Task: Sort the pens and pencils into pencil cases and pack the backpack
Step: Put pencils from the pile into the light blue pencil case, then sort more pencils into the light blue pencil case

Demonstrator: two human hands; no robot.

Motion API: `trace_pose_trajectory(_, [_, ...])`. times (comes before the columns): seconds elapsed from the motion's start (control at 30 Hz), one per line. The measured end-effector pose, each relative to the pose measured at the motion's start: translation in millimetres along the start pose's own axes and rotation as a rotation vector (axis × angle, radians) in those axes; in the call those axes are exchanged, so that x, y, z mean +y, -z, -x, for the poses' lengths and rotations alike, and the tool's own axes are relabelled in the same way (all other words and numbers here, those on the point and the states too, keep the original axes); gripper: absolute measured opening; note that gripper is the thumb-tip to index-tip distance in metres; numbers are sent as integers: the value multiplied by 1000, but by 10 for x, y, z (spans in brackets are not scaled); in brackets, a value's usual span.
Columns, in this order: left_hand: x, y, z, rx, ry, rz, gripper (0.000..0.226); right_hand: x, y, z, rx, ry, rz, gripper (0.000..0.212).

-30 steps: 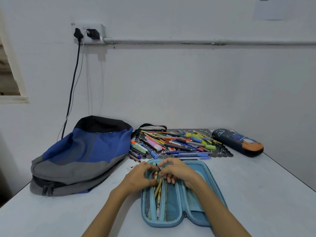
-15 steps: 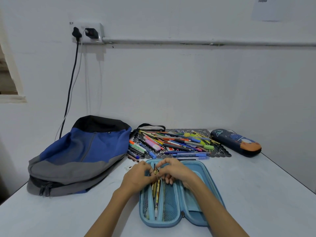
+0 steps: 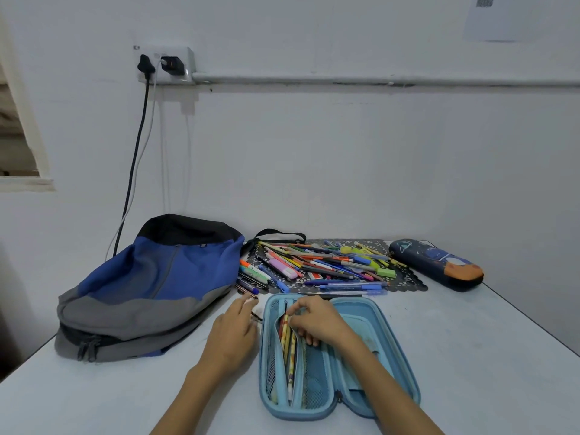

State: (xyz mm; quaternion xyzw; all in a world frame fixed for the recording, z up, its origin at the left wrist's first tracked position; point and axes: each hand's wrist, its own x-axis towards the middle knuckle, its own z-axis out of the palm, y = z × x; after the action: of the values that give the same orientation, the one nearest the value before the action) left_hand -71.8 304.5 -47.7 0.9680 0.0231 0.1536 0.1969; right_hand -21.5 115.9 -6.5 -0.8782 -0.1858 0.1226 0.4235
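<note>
Head view: the sorting step is in hand. The right hand (image 3: 317, 321) pinches the tops of the pencils (image 3: 290, 350) lying in the left half of the open blue pencil case (image 3: 364, 312) on the desk (image 3: 470, 356), probably seating them. The left hand (image 3: 233, 331) lies relaxed, fingers straight, just left of the case. The next move is likely a pick from the pile of pens (image 3: 326, 265) behind the case, which calls for singling out one pencil. The backpack (image 3: 157, 277) waits at left.

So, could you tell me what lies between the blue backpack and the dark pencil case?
In the head view, a black mat heaped with pens and pencils.
</note>
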Motion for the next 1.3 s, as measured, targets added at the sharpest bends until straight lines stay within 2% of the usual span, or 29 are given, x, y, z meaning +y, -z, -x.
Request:
trace_pose_trajectory(0.17, [-73, -66, 147, -194, 68, -251, 59, -22, -47, -51, 23, 29, 187, 13])
trace_pose_trajectory(0.27, [-75, -68, 164, -224, 64, -301, 87, -62, 45, -35, -111, 2, 75, 19])
trace_pose_trajectory(0.37, [-84, -79, 165, -203, 54, -288, 95, -75, 268, -69, -188, -19, -79, 20])
trace_pose_trajectory(0.43, [-74, -77, 173, -193, 44, -277, 113, -49, 450, -188, -98, -33, -118, 15])
trace_pose_trajectory(0.5, [-90, -101, 164, -183, 47, -280, 121, 4, 612, -378, 66, -49, -78, 11])
trace_pose_trajectory(0.57, [-102, -119, 151, -177, 38, -278, 116, 70, 726, -567, 229, -27, 133, 17])
trace_pose_trajectory(0.63, [-106, -130, 143, -172, 27, -280, 108, 112, 765, -692, 305, -3, 376, 19])
trace_pose_trajectory(0.77, [-88, -115, 145, -181, 32, -271, 79, 168, 651, -869, 284, 40, 665, 24])
trace_pose_trajectory(0.83, [-86, -113, 146, -179, 31, -271, 72, 226, 582, -936, 277, 47, 766, 23])
trace_pose_trajectory(1.0, [-76, -105, 142, -182, 29, -256, 73, 307, 528, -1019, 298, 58, 892, 16])
trace_pose_trajectory(1.13, [-92, -114, 134, -167, 22, -244, 81, 315, 563, -1040, 323, 66, 889, 17])
trace_pose_trajectory(1.3, [-109, -119, 125, -160, 23, -236, 59, 373, 592, -1057, 314, 48, 976, 28])
